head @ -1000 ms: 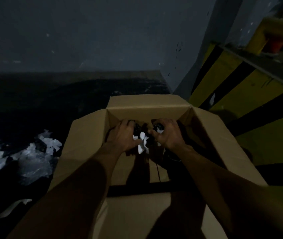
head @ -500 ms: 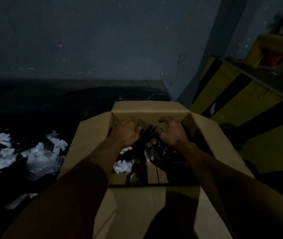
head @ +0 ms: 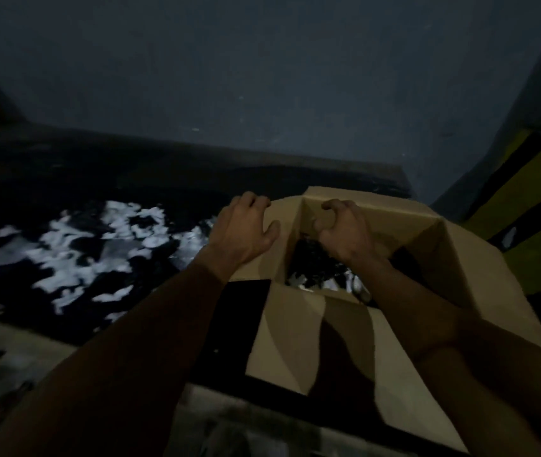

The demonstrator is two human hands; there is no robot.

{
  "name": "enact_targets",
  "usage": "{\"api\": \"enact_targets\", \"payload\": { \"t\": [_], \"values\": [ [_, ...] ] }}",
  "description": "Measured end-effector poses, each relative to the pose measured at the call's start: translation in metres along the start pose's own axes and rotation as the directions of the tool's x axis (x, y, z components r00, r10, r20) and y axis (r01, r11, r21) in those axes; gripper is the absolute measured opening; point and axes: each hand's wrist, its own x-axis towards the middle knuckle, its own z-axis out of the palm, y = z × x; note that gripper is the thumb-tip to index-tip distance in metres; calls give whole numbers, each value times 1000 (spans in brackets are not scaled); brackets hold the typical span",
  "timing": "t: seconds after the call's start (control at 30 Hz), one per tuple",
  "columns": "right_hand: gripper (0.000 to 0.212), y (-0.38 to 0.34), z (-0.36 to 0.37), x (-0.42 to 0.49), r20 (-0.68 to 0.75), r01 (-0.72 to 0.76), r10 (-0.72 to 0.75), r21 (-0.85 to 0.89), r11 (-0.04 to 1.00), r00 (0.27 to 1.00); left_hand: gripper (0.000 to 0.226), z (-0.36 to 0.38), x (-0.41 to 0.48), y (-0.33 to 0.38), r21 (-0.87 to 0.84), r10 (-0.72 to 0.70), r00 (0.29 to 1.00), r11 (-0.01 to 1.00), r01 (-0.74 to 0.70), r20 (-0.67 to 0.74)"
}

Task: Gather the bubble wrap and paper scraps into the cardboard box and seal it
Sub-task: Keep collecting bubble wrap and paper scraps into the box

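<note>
Evidently both hands are empty, fingers loosely curled: left hand [head: 242,233] over the cardboard box [head: 447,258] flap, nearest the paper scraps [head: 74,258] on the floor [head: 163,196]; right hand [head: 345,234] above the opening.

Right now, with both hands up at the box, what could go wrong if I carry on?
1. Sealing too soon: a big patch of white scraps lies on the dark floor left of the box, so closing up now would leave it out.
2. The light is poor and the picture blurred; small scraps could be missed.
3. The left hand sits by the left flap; reaching across could knock it or shove the box.
</note>
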Motion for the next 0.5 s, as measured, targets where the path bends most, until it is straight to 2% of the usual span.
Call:
{"api": "enact_targets", "payload": {
  "t": [0.1, 0.27, 0.4, 0.5],
  "values": [
    [45, -56, 30, -8, 35, 105, -107, 54, 993, 994, 48, -30, -36, -41, 76, -116, 993, 990, 118, -35],
    [47, -137, 84, -32, 78, 251, -258, 93, 964, 963, 50, -66, -101, -108, 103, -243, 965, 962, 252, -93],
    [45, -198, 135, -58, 132, 294, -312, 140, 946, 941, 53, -95, -160, -175, 107, -339, 936, 931, 349, -99],
    [45, -234, 178, -80, 153, 270, -292, 149, 951, 944, 51, -106, -204, -230, 144, -393, 914, 903, 404, -101]
  ]
}}
